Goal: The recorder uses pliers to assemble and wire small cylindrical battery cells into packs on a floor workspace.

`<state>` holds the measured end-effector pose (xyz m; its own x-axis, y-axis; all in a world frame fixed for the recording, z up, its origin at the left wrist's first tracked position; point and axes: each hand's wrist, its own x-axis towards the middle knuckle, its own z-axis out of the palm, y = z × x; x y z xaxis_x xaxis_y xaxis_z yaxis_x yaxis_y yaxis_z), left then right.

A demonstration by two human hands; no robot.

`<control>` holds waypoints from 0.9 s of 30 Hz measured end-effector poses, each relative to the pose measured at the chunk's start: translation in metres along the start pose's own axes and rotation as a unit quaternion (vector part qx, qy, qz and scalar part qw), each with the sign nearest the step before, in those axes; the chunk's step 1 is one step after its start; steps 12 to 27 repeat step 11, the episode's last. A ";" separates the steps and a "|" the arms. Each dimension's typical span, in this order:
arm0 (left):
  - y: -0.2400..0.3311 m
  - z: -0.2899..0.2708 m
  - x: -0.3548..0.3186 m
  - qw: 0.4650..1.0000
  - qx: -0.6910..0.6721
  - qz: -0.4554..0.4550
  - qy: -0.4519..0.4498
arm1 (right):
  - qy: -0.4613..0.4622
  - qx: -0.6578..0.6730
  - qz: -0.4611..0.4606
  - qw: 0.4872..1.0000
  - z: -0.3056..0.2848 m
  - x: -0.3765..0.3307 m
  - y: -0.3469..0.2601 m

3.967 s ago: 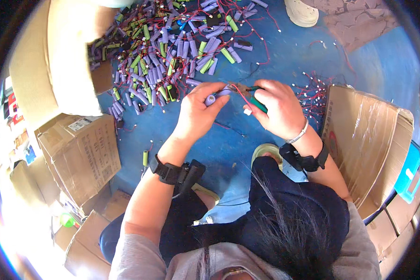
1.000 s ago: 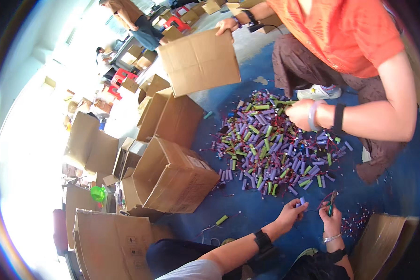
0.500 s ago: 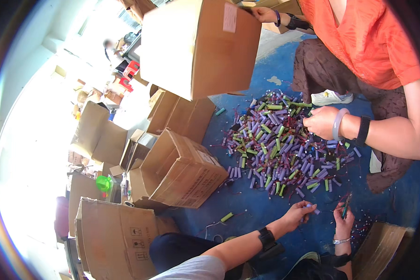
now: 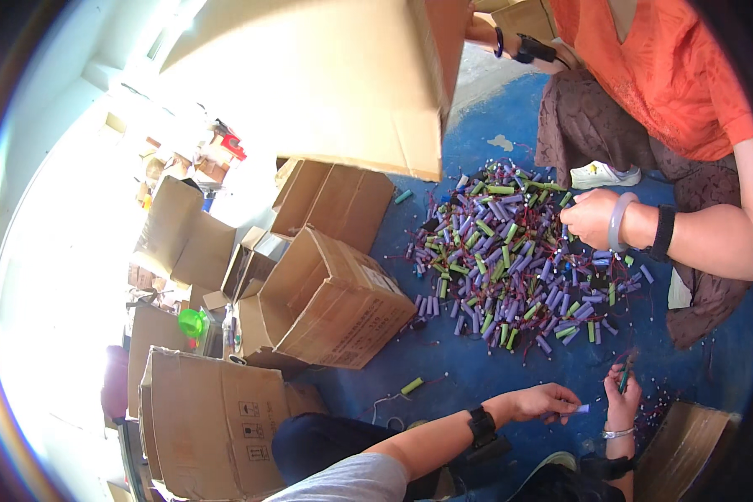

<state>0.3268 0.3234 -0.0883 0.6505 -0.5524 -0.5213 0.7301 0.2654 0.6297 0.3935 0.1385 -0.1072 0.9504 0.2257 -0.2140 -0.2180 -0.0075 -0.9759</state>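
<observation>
My left hand [image 4: 545, 403] pinches a small purple battery cell [image 4: 581, 409] between thumb and fingertips, low over the blue floor. To its right, my right hand [image 4: 621, 402] is closed around a slim hand tool with green handles [image 4: 625, 378], which looks like small cutters; its tip is blurred. Beyond both hands lies a heap of purple and green battery cells [image 4: 510, 259] with thin red wires. A lone green cell [image 4: 412, 386] with a wire lies left of my hands. Across the heap, a co-worker's hand [image 4: 590, 219] touches its right edge.
The co-worker's other hand [image 4: 482, 33] holds up a large cardboard box [image 4: 343, 92] above the heap. Open cartons [image 4: 335, 297] stand at left, one [image 4: 209, 418] beside my knee. A cardboard piece [image 4: 686, 448] sits at lower right. Small white bits [image 4: 657, 402] are scattered near it.
The co-worker's big box has swung nearer and fills more of the upper view. My left hand has turned slightly, the purple cell now pointing right. My right hand stays nearly in place.
</observation>
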 end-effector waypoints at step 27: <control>-0.010 -0.009 0.009 0.964 -0.143 0.081 0.207 | -0.020 -0.116 0.034 0.992 -0.031 0.007 0.030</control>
